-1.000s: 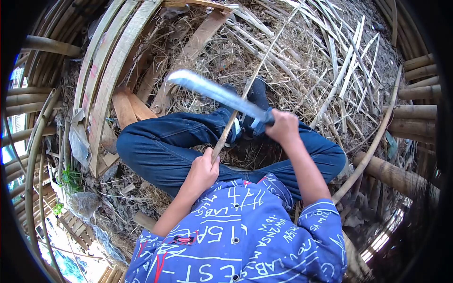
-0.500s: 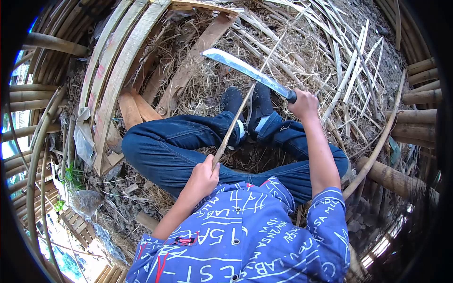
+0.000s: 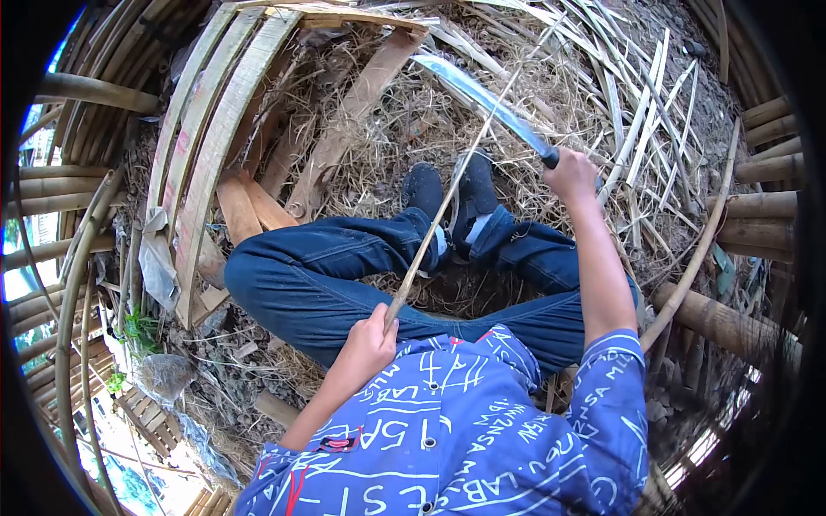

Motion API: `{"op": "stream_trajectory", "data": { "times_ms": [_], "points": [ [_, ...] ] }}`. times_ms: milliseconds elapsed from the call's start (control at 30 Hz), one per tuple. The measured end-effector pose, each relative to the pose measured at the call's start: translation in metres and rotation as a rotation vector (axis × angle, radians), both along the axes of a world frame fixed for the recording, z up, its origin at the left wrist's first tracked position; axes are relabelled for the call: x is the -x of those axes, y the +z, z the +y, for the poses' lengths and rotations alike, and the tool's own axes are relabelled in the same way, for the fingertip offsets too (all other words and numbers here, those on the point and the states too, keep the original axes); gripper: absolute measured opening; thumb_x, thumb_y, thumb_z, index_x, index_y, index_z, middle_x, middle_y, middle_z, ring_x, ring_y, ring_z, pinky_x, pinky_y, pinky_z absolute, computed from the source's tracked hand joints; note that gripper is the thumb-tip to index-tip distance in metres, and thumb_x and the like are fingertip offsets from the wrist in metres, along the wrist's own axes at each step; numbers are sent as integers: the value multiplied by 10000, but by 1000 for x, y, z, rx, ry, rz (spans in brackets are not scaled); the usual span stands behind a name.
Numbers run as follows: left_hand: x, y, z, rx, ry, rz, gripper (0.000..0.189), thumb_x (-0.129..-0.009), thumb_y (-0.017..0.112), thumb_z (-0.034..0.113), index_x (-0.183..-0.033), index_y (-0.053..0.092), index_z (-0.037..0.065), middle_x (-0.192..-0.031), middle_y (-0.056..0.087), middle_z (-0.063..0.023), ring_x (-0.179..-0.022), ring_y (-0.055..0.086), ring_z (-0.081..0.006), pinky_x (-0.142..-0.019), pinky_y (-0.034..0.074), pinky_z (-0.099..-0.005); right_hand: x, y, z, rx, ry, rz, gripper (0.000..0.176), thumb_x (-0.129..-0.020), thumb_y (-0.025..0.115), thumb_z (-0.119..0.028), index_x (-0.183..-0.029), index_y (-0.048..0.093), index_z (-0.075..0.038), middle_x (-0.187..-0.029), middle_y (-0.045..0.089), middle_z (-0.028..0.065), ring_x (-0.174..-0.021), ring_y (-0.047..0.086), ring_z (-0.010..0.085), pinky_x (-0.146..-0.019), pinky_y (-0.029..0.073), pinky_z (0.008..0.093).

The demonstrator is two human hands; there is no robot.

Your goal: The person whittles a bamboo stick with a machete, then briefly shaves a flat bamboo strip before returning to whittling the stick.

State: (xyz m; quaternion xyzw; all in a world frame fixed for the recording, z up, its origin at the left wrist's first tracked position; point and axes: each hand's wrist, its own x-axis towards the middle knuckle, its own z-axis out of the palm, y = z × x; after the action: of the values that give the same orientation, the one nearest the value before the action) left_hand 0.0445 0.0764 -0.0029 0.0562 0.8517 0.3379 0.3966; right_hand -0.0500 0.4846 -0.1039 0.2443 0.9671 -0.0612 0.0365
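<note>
My left hand (image 3: 370, 340) is closed round the near end of a long thin bamboo strip (image 3: 440, 213), close above my lap. The strip slants away to the upper right, past my shoes. In my right hand (image 3: 571, 176), closed on a dark handle, is a machete (image 3: 486, 99) with a long blade curved at the tip. The blade points to the upper left and crosses the strip along its far part, overlapping it in this view. My crossed legs in dark jeans (image 3: 292, 275) lie under the near part of the strip.
A slatted wooden crate piece (image 3: 215, 146) leans at the left, near a flat board (image 3: 357, 120). Split bamboo strips (image 3: 632, 120) and shavings (image 3: 379, 163) litter the ground ahead. Bamboo poles (image 3: 723, 322) stand along the right side, and a bamboo wall (image 3: 64, 185) rises at the left.
My right hand and the machete have moved farther away from me and slightly right, so the blade crosses the strip higher up. My left hand still holds the near end, barely shifted.
</note>
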Motion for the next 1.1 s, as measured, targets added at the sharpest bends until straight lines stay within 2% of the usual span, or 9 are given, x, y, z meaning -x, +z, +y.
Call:
{"op": "stream_trajectory", "data": {
  "times_ms": [133,233,400,467,733,933,1000,1033,1100],
  "points": [
    [-6,-6,-3,-24,22,9,176,-939,521,140,-915,470,-27,-694,580,-313,-733,581,-514,-620,431,-551,-15,8,-29,61,107,5,208,-740,670,-252,-868,675,-88,-820,699,184,-785,694,360,-743,548,457],
    [-2,-2,-4,-16,20,24,167,-932,529,131,-906,474,-24,-683,577,-308,-724,584,-508,-608,435,-541,-22,13,-48,88,322,-19,226,-704,688,-255,-856,656,-90,-806,697,171,-761,695,345,-714,549,441],
    [-16,15,-30,35,29,25,142,-921,536,114,-888,480,-12,-673,568,-296,-705,583,-499,-586,437,-523,15,-3,11,-68,-64,-76,235,-749,669,-261,-908,676,-88,-857,707,159,-828,707,311,-746,559,423],
    [-16,23,-34,36,51,7,150,-923,536,120,-891,476,-13,-676,566,-294,-710,574,-501,-591,433,-519,21,5,38,-52,-116,-83,233,-777,652,-254,-930,682,-80,-876,711,162,-847,707,316,-759,561,423],
    [-5,17,-42,35,13,-146,171,-940,521,138,-897,493,-26,-670,542,-283,-676,539,-495,-589,417,-478,5,-2,36,-186,-15,37,149,-778,639,-185,-900,661,-100,-814,708,170,-763,703,348,-707,558,458],
    [-2,13,-45,-35,36,-130,204,-949,518,143,-867,479,-40,-672,523,-272,-601,511,-421,-574,399,-438,-6,-5,37,-163,109,103,144,-794,667,-215,-882,650,-102,-792,707,141,-733,704,312,-671,557,426],
    [7,14,-40,-22,40,-145,215,-956,516,146,-858,472,-39,-655,503,-259,-552,427,-354,-562,382,-429,-6,2,19,-112,145,24,134,-789,664,-208,-868,649,-101,-765,704,123,-723,709,284,-666,556,410],
    [6,13,-40,-32,46,-151,223,-962,516,150,-855,470,-39,-636,485,-239,-549,377,-296,-554,373,-421,-7,5,8,-83,146,10,149,-779,666,-214,-866,652,-94,-762,700,132,-726,706,299,-672,555,419],
    [6,11,-40,-49,53,-158,227,-962,517,152,-851,469,-40,-634,486,-233,-550,384,-296,-557,374,-419,-17,9,-17,-2,158,13,183,-761,670,-231,-860,659,-77,-763,694,156,-735,698,331,-687,553,439]
  ]
}}
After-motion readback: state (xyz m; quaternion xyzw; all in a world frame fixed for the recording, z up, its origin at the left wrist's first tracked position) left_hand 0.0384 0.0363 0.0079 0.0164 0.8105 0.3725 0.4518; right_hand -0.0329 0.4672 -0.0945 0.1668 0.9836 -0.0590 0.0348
